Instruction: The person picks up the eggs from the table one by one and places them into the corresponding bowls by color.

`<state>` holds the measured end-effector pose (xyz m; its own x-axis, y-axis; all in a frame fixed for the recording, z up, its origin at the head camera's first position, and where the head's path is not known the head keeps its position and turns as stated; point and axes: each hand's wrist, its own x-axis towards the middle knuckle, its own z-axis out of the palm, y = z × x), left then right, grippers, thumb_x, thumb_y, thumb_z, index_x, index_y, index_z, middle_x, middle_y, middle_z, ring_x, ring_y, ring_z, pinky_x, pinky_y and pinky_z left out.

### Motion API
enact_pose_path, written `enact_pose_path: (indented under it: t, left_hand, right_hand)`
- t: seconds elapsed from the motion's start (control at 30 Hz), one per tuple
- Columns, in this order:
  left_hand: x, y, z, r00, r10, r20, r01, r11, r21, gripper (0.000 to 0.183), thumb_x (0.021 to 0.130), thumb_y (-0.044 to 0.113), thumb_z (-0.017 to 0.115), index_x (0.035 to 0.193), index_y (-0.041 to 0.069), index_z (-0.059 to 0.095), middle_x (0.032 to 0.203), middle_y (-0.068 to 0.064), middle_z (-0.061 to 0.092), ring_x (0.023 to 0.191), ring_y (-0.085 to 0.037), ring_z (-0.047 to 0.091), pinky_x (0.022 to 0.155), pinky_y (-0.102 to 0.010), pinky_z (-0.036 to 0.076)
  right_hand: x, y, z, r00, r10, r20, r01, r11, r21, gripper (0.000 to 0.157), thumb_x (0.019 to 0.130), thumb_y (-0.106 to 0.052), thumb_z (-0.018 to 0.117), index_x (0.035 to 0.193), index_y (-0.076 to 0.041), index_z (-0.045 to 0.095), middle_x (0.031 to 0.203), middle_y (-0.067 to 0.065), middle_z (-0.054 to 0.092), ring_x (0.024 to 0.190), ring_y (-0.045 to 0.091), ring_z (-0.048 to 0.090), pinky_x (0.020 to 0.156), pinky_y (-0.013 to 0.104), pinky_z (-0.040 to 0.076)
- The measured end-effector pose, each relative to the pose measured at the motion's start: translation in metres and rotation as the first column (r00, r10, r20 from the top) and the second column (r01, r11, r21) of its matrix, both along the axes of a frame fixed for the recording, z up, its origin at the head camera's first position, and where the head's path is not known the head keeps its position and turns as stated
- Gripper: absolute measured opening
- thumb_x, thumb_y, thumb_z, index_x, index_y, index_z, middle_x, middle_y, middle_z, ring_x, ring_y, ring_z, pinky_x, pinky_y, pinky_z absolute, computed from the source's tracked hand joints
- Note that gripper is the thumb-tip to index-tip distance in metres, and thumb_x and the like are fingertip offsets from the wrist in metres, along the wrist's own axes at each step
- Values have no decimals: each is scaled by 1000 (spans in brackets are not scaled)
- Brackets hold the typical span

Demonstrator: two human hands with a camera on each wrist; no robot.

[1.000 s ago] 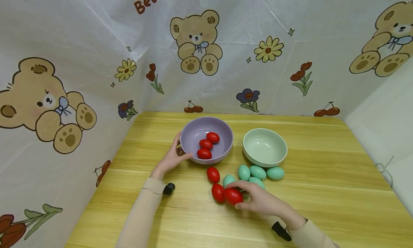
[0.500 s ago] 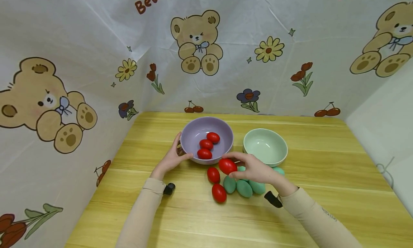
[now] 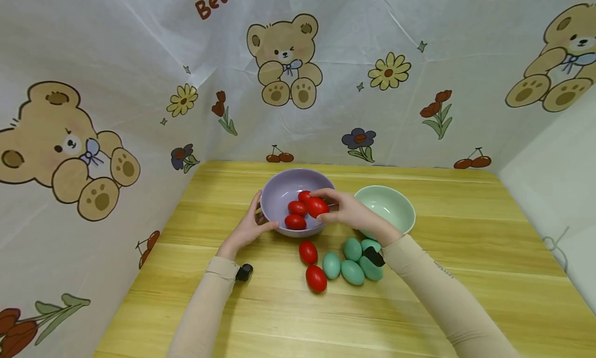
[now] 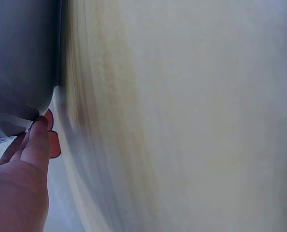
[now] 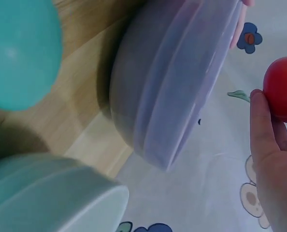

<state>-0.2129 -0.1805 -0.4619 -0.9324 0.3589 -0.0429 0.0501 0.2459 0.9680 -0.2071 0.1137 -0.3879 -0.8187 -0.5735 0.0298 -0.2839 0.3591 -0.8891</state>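
My left hand [image 3: 247, 231] holds the side of a purple bowl [image 3: 274, 200], thumb at the front rim and fingers along the outer wall. Three red eggs [image 3: 295, 222] lie inside it. Between thumb and fingertips my right hand [image 3: 356, 214] pinches another red egg [image 3: 317, 207] over the bowl's right side. In the right wrist view this egg [image 5: 283, 89] is raised beyond the purple bowl's rim [image 5: 201, 96]. Two red eggs [image 3: 316, 279] lie on the table in front of the bowl.
Several mint-green eggs [image 3: 352, 272] sit on the wooden table [image 3: 261, 316] right of the red ones. Behind them stands a pale green bowl [image 3: 393, 213], partly hidden by my right forearm. A bear-print cloth [image 3: 326, 125] hangs along the back and left.
My right hand has lifted a red egg from beside the green eggs and carried it up and left over the purple bowl. The left hand stays on the bowl.
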Motion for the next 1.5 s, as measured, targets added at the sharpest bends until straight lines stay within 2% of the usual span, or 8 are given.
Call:
enact_pose_path:
  t: [0.27, 0.5, 0.67, 0.93, 1.1, 1.27, 1.4, 1.5]
  left_hand:
    - [-1, 0, -2, 1000, -6, -7, 6, 1000, 12, 105, 80, 20, 74, 149, 17, -5, 147, -24, 13, 129, -41, 29, 101, -43, 34]
    - [0, 0, -1, 1000, -3, 0, 3, 1000, 9, 105, 80, 20, 74, 149, 17, -5, 147, -25, 14, 129, -42, 29, 100, -42, 35]
    - [0, 1, 0, 1000, -4, 14, 4, 1000, 7, 105, 80, 21, 74, 149, 17, -5, 147, -24, 13, 130, -41, 28, 101, -43, 34]
    - [0, 2, 1, 1000, 6, 20, -5, 1000, -10, 105, 80, 21, 74, 150, 19, -5, 148, -23, 13, 130, -41, 28, 101, -42, 35]
    - [1, 2, 1, 1000, 10, 14, -10, 1000, -16, 103, 82, 17, 73, 150, 18, -5, 148, -24, 13, 130, -42, 28, 101, -42, 34]
    - [1, 2, -1, 1000, 1, 9, -1, 1000, 4, 103, 82, 15, 73, 149, 17, -5, 148, -24, 12, 130, -42, 27, 100, -43, 35]
    - [1, 1, -2, 1000, -2, 11, 1, 1000, 13, 104, 81, 18, 73, 149, 18, -6, 148, -24, 12, 130, -42, 27, 100, -43, 35]
    - [1, 1, -1, 1000, -2, 10, 2, 1000, 12, 104, 81, 18, 73, 149, 17, -6, 148, -24, 12, 130, -41, 27, 100, -43, 35]
  right_hand:
    - [-24, -14, -10, 999, 43, 32, -44, 999, 21, 52, 82, -5, 67, 131, -6, 50, 125, 11, 52, 107, 29, 51, 86, 35, 49]
    - [-38, -19, -17, 993, 49, 110, -62, 991, 121, 52, 80, -1, 65, 130, -7, 52, 122, 9, 53, 108, 28, 48, 89, 37, 46]
    - [-44, -22, -18, 984, 100, 148, -126, 976, 178, 50, 77, 0, 64, 125, -7, 56, 123, 8, 53, 109, 28, 45, 91, 38, 43]
    - [-50, -24, -20, 943, 200, 265, -262, 939, 224, 48, 76, 1, 63, 122, -8, 58, 126, 8, 50, 115, 27, 40, 90, 35, 44]
    - [-52, -26, -19, 919, 199, 340, -295, 920, 258, 48, 77, -1, 63, 124, -9, 57, 129, 7, 47, 119, 27, 36, 90, 33, 44]
    - [-51, -29, -20, 910, 177, 376, -288, 920, 264, 46, 77, -4, 64, 123, -9, 58, 130, 7, 48, 121, 26, 37, 93, 33, 43]
    - [-51, -31, -21, 916, 142, 375, -257, 926, 276, 47, 77, -3, 63, 123, -10, 57, 131, 6, 46, 121, 26, 37, 93, 33, 42]
    - [-52, -34, -19, 929, 145, 341, -261, 908, 327, 47, 77, -1, 62, 123, -9, 57, 131, 7, 46, 120, 27, 37, 92, 33, 43]
